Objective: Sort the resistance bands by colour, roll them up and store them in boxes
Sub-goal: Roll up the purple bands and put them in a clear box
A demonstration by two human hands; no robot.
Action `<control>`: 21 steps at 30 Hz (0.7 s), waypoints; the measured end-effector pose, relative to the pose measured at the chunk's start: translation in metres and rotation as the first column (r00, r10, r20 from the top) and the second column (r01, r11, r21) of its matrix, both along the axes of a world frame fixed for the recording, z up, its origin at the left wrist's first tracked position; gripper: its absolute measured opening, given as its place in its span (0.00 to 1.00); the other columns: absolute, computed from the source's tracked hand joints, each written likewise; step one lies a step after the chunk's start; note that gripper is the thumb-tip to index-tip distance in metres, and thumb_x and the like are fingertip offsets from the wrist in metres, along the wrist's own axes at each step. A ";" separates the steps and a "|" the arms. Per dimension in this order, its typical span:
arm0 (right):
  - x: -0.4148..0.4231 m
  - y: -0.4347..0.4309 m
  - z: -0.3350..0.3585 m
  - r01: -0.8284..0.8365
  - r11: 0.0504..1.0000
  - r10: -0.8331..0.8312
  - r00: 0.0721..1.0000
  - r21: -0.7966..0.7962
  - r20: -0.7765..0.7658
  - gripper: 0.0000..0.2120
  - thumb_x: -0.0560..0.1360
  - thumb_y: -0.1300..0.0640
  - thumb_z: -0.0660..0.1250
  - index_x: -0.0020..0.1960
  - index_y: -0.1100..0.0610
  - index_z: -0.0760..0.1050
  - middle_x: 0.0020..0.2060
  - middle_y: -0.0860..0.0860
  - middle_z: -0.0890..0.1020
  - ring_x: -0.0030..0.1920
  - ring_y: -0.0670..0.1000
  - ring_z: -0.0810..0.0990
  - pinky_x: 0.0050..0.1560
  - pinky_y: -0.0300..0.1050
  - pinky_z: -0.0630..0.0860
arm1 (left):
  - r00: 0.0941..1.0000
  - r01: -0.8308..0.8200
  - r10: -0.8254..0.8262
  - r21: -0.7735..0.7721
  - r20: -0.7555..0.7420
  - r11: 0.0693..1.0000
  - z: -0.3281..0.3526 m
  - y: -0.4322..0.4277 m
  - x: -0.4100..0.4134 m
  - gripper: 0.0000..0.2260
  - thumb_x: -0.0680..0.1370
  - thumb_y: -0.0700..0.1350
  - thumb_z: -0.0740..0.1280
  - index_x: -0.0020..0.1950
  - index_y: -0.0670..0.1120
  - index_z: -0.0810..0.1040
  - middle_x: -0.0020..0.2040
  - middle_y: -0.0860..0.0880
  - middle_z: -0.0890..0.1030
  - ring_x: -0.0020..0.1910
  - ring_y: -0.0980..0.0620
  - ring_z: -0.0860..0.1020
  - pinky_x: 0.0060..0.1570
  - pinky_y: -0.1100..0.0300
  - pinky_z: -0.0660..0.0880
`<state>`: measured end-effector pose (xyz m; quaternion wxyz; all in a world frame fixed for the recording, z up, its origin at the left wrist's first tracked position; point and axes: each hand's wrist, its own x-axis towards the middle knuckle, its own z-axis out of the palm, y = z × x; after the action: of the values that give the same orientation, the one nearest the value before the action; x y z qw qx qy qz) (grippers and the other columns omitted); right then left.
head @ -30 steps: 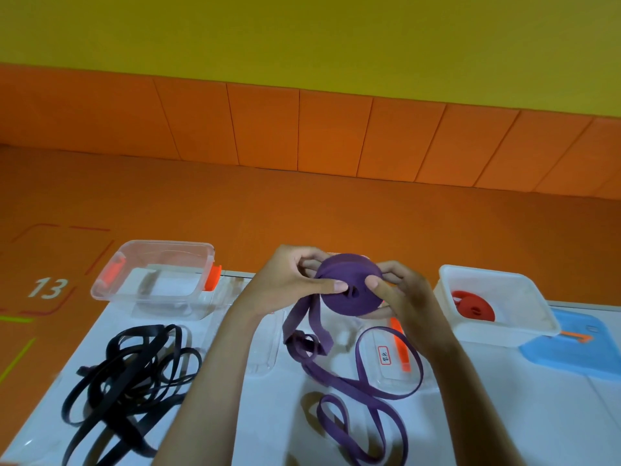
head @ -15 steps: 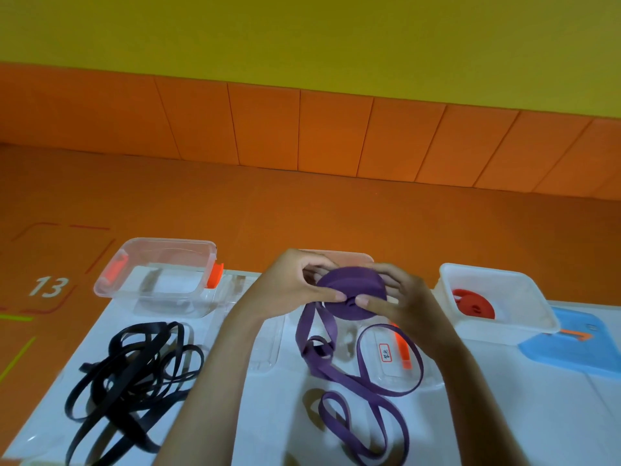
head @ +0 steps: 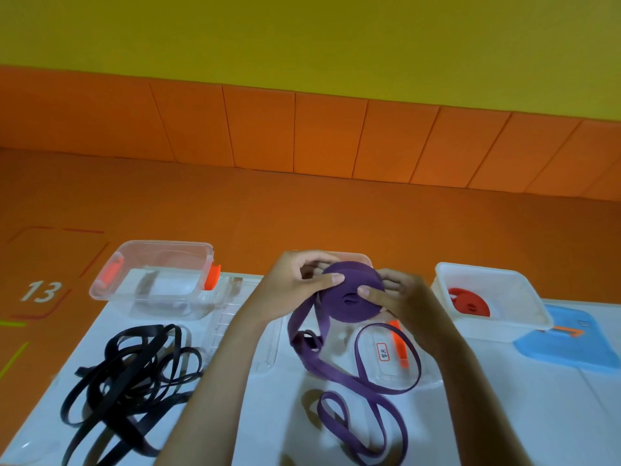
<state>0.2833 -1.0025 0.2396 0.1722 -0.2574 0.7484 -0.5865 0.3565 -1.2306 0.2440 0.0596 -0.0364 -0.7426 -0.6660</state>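
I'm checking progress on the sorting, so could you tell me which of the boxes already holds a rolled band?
The white box on the right: a rolled red band lies inside. The clear box on the left holds no band.

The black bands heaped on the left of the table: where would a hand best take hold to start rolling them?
Probably at a loop standing clear on the far edge of the black bands, near the clear box, coming from above with a pinch grip. The heap's middle is crossed and tangled; an outer loop lies free on the table and should lift out alone.
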 end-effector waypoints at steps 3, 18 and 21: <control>-0.001 0.001 0.001 0.058 0.997 -0.057 0.998 -0.051 0.010 0.11 0.72 0.55 0.77 0.53 0.58 0.84 0.46 0.53 0.89 0.48 0.54 0.89 0.41 0.43 0.86 | 1.000 0.013 -0.013 0.016 0.015 1.000 -0.003 0.002 0.001 0.12 0.80 0.44 0.75 0.61 0.57 0.84 0.52 0.51 0.89 0.53 0.54 0.87 0.53 0.66 0.79; 0.005 -0.006 -0.002 0.004 1.000 -0.004 0.996 0.001 -0.086 0.08 0.80 0.55 0.71 0.57 0.45 0.82 0.51 0.40 0.87 0.53 0.44 0.85 0.47 0.36 0.81 | 0.997 -0.045 0.048 -0.056 0.059 0.997 -0.029 0.010 0.002 0.22 0.72 0.49 0.83 0.64 0.54 0.82 0.52 0.52 0.88 0.53 0.56 0.85 0.53 0.63 0.79; 0.007 -0.003 -0.011 0.069 0.998 -0.069 0.996 -0.005 -0.052 0.09 0.80 0.57 0.72 0.55 0.43 0.82 0.47 0.39 0.87 0.51 0.45 0.86 0.44 0.36 0.82 | 0.992 0.011 0.011 -0.177 0.127 0.984 -0.060 0.004 0.011 0.35 0.70 0.58 0.83 0.73 0.64 0.72 0.69 0.64 0.79 0.70 0.64 0.75 0.69 0.62 0.71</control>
<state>0.2903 -1.0058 0.2288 0.1321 -0.2468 0.7602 -0.5863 0.3677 -1.2267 0.1836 0.0084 0.0013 -0.8013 -0.5982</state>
